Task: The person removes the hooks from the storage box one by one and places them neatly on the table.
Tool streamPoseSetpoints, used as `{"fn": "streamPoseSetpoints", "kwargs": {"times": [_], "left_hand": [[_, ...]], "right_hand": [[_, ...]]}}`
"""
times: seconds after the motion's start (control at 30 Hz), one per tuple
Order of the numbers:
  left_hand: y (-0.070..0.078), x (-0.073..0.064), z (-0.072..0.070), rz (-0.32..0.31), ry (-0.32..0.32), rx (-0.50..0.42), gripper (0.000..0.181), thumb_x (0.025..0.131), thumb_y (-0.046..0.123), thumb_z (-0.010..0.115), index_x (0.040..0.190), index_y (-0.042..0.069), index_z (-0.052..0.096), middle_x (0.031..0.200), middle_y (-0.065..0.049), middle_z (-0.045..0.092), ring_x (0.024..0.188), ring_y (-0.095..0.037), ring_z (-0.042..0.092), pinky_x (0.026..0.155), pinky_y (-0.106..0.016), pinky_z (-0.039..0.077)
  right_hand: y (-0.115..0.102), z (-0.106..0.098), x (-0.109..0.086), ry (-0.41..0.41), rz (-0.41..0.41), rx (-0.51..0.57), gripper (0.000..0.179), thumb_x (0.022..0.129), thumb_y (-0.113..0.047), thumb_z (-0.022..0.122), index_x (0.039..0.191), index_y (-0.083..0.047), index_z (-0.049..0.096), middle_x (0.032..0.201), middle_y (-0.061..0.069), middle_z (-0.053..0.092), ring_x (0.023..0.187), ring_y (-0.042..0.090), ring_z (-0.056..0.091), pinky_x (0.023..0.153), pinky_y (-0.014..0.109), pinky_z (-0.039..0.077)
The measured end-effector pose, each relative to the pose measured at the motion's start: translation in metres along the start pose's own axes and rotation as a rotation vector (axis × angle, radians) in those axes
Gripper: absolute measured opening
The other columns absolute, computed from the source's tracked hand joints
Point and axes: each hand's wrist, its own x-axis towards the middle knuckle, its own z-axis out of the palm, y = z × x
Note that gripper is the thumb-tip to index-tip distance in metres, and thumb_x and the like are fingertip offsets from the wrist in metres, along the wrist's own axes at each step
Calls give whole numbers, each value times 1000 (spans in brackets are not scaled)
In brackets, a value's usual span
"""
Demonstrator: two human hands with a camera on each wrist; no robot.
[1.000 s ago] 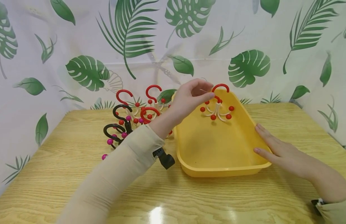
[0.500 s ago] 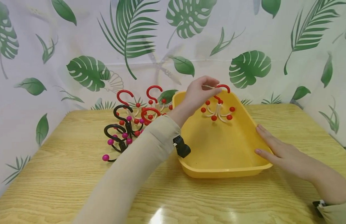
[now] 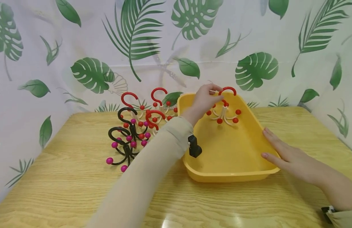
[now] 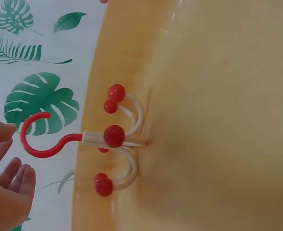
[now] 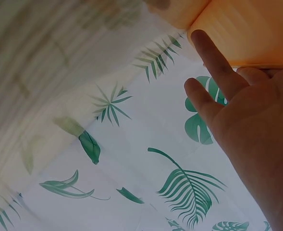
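A claw hanger with a red hook, pale curved arms and red ball tips stands upright inside the yellow tray, near its far end. My left hand is beside the red hook; in the left wrist view its fingers are loosely bent and apart from the hook, holding nothing. With its fingers extended, my right hand rests against the tray's right rim. The right wrist view shows that hand against the tray's outer wall.
Left of the tray, several more claw hangers are clustered on the wooden table: red-hooked ones behind, black ones with magenta tips in front. My left forearm crosses before them. A leaf-patterned cloth hangs behind the table.
My left hand and forearm have moved right, closer to the hook of the hanger in the tray, uncovering more of the black hangers. The right hand has stayed at the rim.
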Motion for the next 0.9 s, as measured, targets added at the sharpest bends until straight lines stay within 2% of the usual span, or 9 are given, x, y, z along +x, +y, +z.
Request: {"fn": "streamPoseSetpoints", "kwargs": {"times": [0.17,0.33,0.47,0.63,0.77,0.9], "left_hand": [[-6,5,13,-17,-33,15,21,88,8,69,109,10,68,121,-1,54,113,-19,50,84,-18,47],[-7,4,18,-4,-81,32,29,87,8,69,116,9,67,126,-4,54,112,-18,48,88,-17,44],[-5,2,20,-19,-114,-7,35,87,8,69,121,10,65,128,-6,55,109,-17,49,86,-16,45],[-3,-2,23,6,-149,-25,35,88,5,67,123,7,64,126,-7,56,105,-16,51,81,-14,47],[2,-4,24,9,-146,-64,32,88,1,66,120,6,66,117,-4,60,98,-16,55,76,-14,49],[18,-7,20,40,-123,-118,29,88,-1,65,116,6,69,110,-1,63,90,-13,59,71,-14,50]], "right_hand": [[3,1,-2,-5,13,9,76,100,-40,47,153,-25,-5,159,10,-7,136,54,9,97,74,16],[1,1,-1,-4,7,13,76,100,-41,47,154,-25,-4,159,10,-6,136,53,9,98,74,16],[1,0,1,-7,17,-4,76,100,-42,47,153,-26,-5,159,11,-5,135,54,12,96,74,18],[2,-1,2,-8,18,-13,76,100,-42,47,154,-24,-5,159,12,-5,135,55,12,96,74,19],[3,0,1,-9,18,-18,76,100,-42,47,154,-24,-4,159,12,-4,135,54,13,97,73,20],[3,-1,2,-9,17,-15,76,100,-42,47,154,-23,-4,159,13,-4,136,53,12,97,73,19]]}}
